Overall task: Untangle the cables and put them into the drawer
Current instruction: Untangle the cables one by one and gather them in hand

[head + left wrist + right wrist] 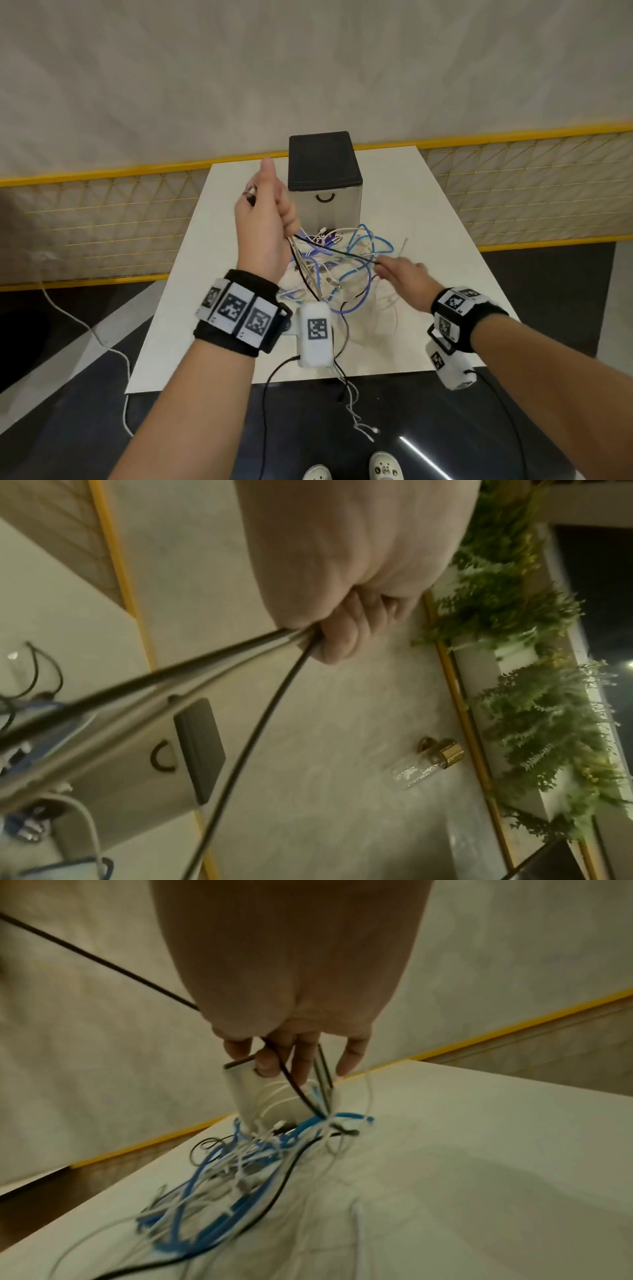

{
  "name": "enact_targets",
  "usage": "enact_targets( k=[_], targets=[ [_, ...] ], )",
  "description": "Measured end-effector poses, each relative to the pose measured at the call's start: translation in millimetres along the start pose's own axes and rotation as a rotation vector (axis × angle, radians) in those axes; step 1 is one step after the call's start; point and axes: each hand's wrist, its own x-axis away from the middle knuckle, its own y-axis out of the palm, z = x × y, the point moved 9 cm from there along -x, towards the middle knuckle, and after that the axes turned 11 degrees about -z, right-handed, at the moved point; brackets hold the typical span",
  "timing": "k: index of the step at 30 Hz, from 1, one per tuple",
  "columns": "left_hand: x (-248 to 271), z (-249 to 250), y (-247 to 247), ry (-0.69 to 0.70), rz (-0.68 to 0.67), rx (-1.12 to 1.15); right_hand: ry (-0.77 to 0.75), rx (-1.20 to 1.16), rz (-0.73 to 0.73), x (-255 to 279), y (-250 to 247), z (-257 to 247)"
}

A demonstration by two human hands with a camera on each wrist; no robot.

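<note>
1. Your left hand (265,212) is raised above the table (428,212), fist clenched round several strands: a black cable (329,250) and at least one pale one, pulled taut out of the heap.
2. Your right hand (402,274) is low over the tangle, fingers pinching the same black cable where it enters the knot (the right wrist view shows it passing between the fingertips (270,1061)).
3. The tangle (337,274) lies on the table just in front of the drawer box (325,185), with a few ends hanging over the near edge.
4. Progress, as I judge it: early. Nothing looks freed yet, and the drawer (325,209) appears closed, with no cable seen in it. You are working the first cable loose; all the rest, and the stowing, remains.
5. Count: two hands, one table, one box with one drawer handle visible. Cables: black, blue and white strands, but the knot is too dense to number them.
</note>
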Motion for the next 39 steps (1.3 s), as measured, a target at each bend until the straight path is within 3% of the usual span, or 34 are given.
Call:
enact_targets(
  k=[2, 6, 11, 13, 16, 21, 23, 26, 30, 32, 35, 37, 39],
  targets=[
    [-0.8, 3.3, 3.2, -0.033, -0.094, -0.087, 0.003, -0.100, 0.034, -3.7, -16.1, 7.9],
    [7.1, -31.5, 18.9, -0.219, -0.254, -0.509, 0.012, -0.278, 0.146, -15.7, -56.6, -7.9],
    [7.6, -87.8, 26.4, -0.491, -0.300, -0.716, -0.233, -0.164, 0.199, -29.0, -83.3, -64.9],
    [1.2, -91.5, 26.2, -0.447, -0.280, -0.665, -0.295, -0.109, 0.222, -32.0, -91.4, -83.8],
    [-15.2, -68.1, 12.1, -0.270, -0.154, -0.583, -0.289, -0.078, 0.191, -37.6, -96.6, -85.8],
    [-40.2, 7.3, -42.9, 0.046, 0.164, -0.335, -0.157, -0.040, 0.138, -36.7, -89.0, -23.0],
    [-45.5, 16.2, -65.6, 0.037, 0.232, -0.358, -0.110, -0.041, 0.142, -35.9, -90.9, -9.1],
    [-45.9, 7.9, -81.7, -0.009, 0.260, -0.611, -0.143, -0.003, 0.142, -44.4, -95.8, -22.7],
    [-33.3, -11.8, -57.8, -0.005, 0.177, -0.811, -0.183, -0.013, 0.143, -61.0, -99.2, -48.6],
    [-28.9, -24.7, -25.2, 0.012, -0.006, -0.829, -0.182, -0.011, 0.103, -70.2, -94.0, -56.9],
    [-30.9, -55.1, 4.9, -0.106, -0.247, -0.998, -0.259, 0.080, 0.109, -73.2, -89.7, -80.7],
    [-33.4, -61.9, 7.3, -0.146, -0.262, -1.102, -0.295, 0.082, 0.121, -73.1, -87.9, -93.5],
    [-33.6, -53.6, 3.2, -0.126, -0.192, -1.112, -0.276, -0.049, 0.116, -75.1, -88.0, -93.7]
  ],
)
